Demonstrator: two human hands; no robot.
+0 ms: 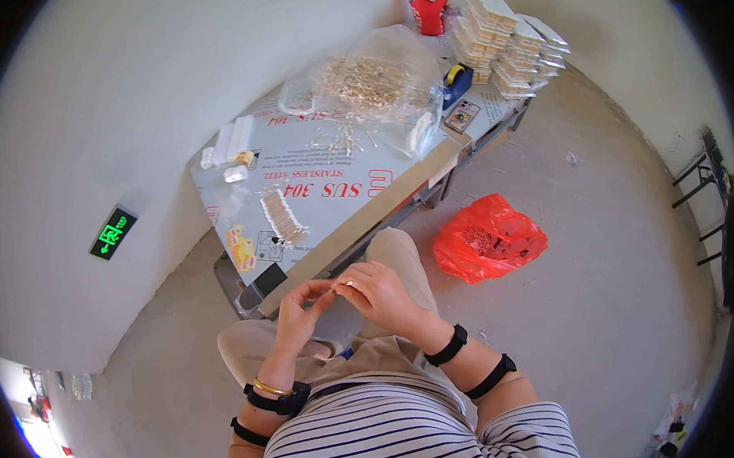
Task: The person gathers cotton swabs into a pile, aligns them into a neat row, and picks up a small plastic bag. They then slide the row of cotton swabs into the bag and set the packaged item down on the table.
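Note:
My left hand and my right hand meet over my lap, just off the table's near edge. The fingers of both are pinched together at the tips. A tiny pale spot shows by the right fingers, too small to name. Beyond them on the table lies a neat row of cotton swabs, side by side. More loose cotton swabs are scattered farther back, in front of a large clear plastic bag full of swabs. Yellow-and-pink printed pieces lie at the table's left corner.
White plastic cases lie at the table's left edge. A blue tape dispenser, a phone, stacked swab packs and a red bag occupy the far end. An open red plastic bag sits on the floor at right.

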